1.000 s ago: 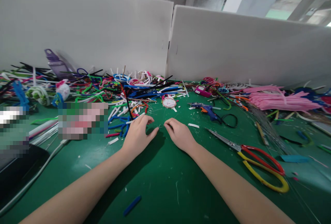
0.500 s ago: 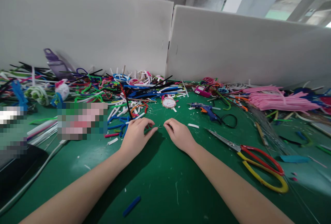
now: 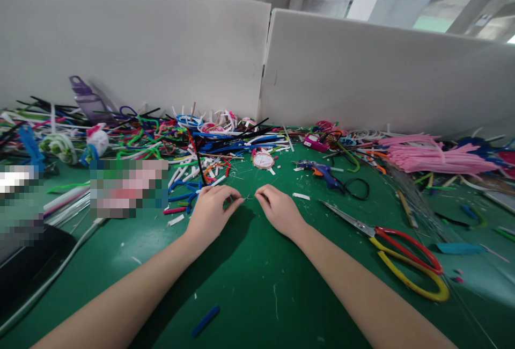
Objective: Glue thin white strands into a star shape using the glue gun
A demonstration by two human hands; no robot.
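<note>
Both my hands rest on the green table (image 3: 249, 284), fingertips facing each other. My left hand (image 3: 211, 212) is curled, thumb and fingers pinched together. My right hand (image 3: 279, 210) is also pinched at its fingertips. A very thin wire (image 3: 249, 197) runs between the two pinches, barely visible. Just beyond my hands lies a small round pink and white piece (image 3: 263, 160). Cut pipe-cleaner bits (image 3: 193, 172) in many colours lie by my left hand.
Scissors with red and yellow handles (image 3: 402, 255) lie to the right. A blue glue gun (image 3: 322, 172) sits behind them, near a bundle of pink pipe cleaners (image 3: 434, 155). A purple bottle (image 3: 86, 99) stands far left. White boards (image 3: 161, 48) wall the back. A blue scrap (image 3: 205, 320) lies near me.
My left hand's fingers have curled in from a looser spread into a pinch near the right hand's fingertips. My right hand has hardly moved.
</note>
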